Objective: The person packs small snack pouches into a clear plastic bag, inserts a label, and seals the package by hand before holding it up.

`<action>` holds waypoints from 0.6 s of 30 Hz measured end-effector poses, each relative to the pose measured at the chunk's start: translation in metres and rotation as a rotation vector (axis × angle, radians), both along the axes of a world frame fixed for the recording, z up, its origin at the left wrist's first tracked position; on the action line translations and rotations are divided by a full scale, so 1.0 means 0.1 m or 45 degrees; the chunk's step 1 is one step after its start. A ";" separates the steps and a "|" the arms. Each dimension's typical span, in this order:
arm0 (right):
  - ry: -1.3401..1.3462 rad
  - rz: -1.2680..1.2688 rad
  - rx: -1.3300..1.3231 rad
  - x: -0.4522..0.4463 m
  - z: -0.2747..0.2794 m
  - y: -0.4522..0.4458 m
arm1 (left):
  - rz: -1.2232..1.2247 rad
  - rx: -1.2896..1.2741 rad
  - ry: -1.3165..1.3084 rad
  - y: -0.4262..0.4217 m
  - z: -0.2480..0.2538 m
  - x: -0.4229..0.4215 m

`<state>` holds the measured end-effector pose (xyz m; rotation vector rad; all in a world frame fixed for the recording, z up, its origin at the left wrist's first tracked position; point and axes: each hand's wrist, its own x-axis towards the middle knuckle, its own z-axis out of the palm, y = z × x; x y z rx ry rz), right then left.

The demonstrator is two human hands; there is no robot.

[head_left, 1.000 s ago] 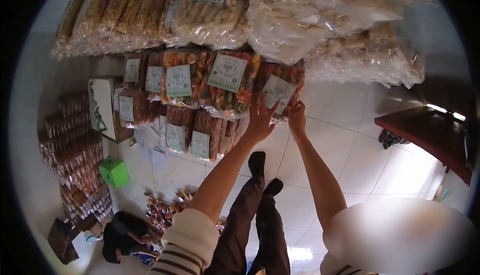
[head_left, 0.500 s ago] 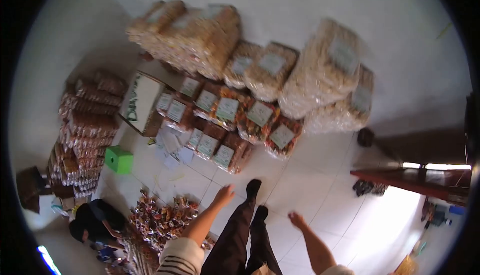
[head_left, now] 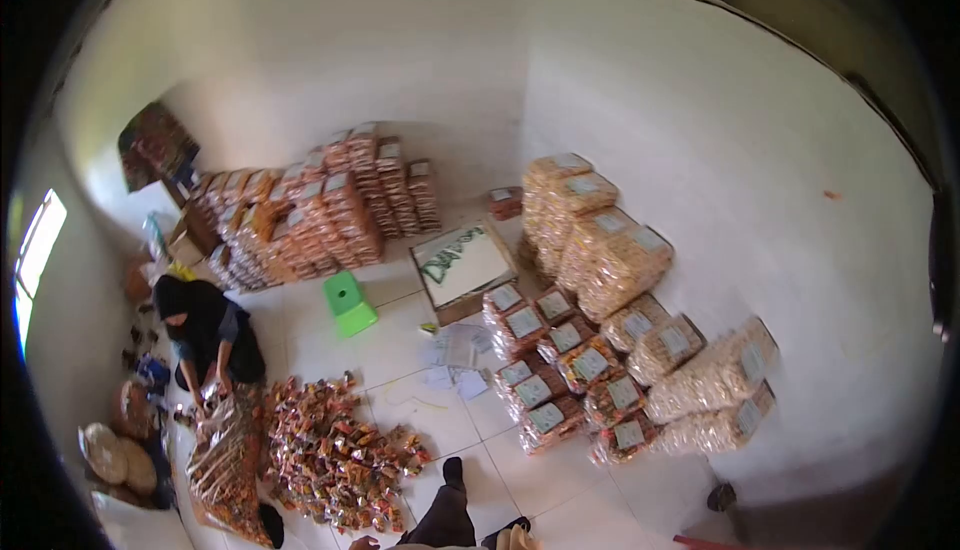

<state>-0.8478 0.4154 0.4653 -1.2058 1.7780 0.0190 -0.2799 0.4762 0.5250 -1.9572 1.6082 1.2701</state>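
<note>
Only a sliver of my left hand (head_left: pixel 365 543) shows at the bottom edge, low beside my dark trouser leg; its fingers are mostly cut off and nothing can be seen in it. My right hand is out of view. Nearest to the left hand is a wide heap of small wrapped snack packets (head_left: pixel 335 450) on the tiled floor. Ahead of my feet stand large clear plastic packs with white labels, some holding reddish-brown contents (head_left: pixel 545 420), some colourful ones (head_left: pixel 612 400), and others pale contents (head_left: pixel 705 385).
A person in black (head_left: pixel 215 335) bends over a patterned cloth or sack (head_left: pixel 230 460) at left. A green stool (head_left: pixel 348 302), a lettered box (head_left: pixel 465 270) and loose papers (head_left: pixel 460 350) sit mid-floor. Stacked brown packs (head_left: pixel 330 220) line the back wall; taller pale stacks (head_left: pixel 590 230) stand right.
My view has swung up and to the left, bringing the back wall and the other person into fuller view. Both forearms have dropped out, leaving only part of the left hand.
</note>
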 end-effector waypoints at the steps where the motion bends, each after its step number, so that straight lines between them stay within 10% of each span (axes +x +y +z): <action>1: -0.015 0.026 -0.029 0.05 0.01 -0.24 | 0.097 0.017 0.001 0.08 -0.03 0.06; 7: -0.809 -0.051 -0.261 0.46 0.04 -1.38 | 0.447 0.000 0.053 0.20 -0.26 0.31; 9: -0.007 0.347 -0.323 0.88 0.12 -2.14 | 0.486 -0.027 0.072 0.12 -0.33 0.40; 14: -0.351 0.149 -0.422 1.90 0.96 -2.79 | 0.419 -0.259 0.109 -0.58 -0.52 0.74; 18: 0.067 0.643 -0.196 1.90 0.17 -3.29 | 0.596 -0.603 0.317 -1.66 -0.54 1.04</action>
